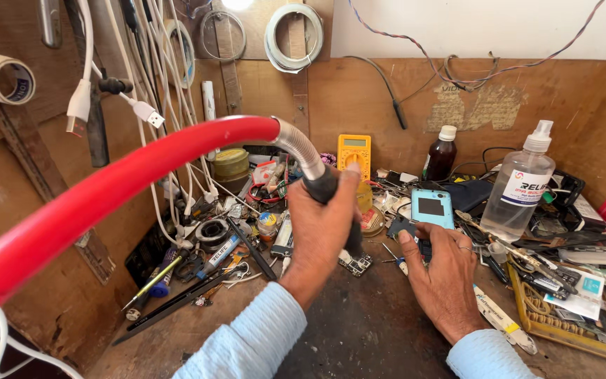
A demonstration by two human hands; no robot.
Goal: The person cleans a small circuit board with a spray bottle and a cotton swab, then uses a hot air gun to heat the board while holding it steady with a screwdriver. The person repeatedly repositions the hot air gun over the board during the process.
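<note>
My left hand (324, 217) is closed around the black handle (325, 188) of a hot-air tool. Its ribbed metal neck (296, 144) joins a thick red hose (106, 189) that sweeps down to the lower left. Just below that hand, a small circuit board (356, 264) lies on the dark bench. My right hand (443, 274) rests on the bench to the right, thumb and fingers pinched on a small dark phone part (412, 233). A light blue phone (433, 207) lies just behind that part. Both wrists wear light blue sleeves.
A yellow multimeter (354, 154), a brown bottle (442, 154) and a clear spray bottle (524, 186) stand at the back among scattered parts. White cables (170, 105) and a tape roll (5, 78) hang on the left wall. Tweezers and a black probe (177, 302) lie at front left.
</note>
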